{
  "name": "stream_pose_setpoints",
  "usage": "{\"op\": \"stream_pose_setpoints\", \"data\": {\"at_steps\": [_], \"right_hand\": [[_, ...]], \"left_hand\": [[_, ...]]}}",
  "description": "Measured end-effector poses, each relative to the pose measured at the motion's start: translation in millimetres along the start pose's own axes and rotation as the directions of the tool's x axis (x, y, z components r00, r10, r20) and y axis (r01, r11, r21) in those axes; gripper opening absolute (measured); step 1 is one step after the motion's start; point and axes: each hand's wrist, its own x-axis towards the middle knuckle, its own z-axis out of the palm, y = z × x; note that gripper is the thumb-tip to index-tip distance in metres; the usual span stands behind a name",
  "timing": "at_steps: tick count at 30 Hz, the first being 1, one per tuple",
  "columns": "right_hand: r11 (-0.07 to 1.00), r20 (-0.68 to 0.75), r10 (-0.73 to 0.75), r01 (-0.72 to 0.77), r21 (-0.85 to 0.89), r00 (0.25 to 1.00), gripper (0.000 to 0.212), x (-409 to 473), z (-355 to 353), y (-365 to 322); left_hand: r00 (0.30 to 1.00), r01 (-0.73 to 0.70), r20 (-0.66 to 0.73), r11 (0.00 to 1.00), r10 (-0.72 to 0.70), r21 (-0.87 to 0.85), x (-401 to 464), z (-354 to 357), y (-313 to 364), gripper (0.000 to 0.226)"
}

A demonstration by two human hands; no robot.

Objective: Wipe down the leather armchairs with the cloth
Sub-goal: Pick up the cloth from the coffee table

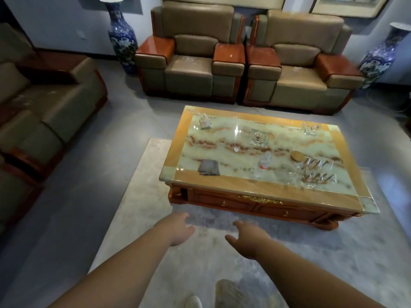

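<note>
Both hands, left (178, 230) and right (246, 238), hang apart with loose fingers, holding nothing. The cloth (208, 167) lies folded on the table (222, 185). Both armchairs (189, 63) (300, 72) show what look like pale smudges on the seats, so wiping hasn't begun.

Formal sitting room, 2 leather armchairs (244, 56), marble coffee table (262, 192), tall porcelain vases (121, 36)

Bare forearms (perhaps pale shoes (193, 302)).
</note>
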Motion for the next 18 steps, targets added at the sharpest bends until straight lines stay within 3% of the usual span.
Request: {"op": "stream_pose_setpoints", "data": {"at_steps": [9, 18], "right_hand": [[1.0, 0.096, -0.016, 0.018, -0.019, 0.995, 0.078, 92, -42, 5], [0.999, 0.188, -0.034, 0.036, -0.011, 0.982, 0.071, 239, -116, 23]], "left_hand": [[0.995, 0.054, 0.084, 0.997, -0.05, -0.046, 81, -43, -14, 0.075], [0.988, 0.111, 0.105, 0.994, -0.111, 0.005, 197, -114, 4, 0.068]]}}
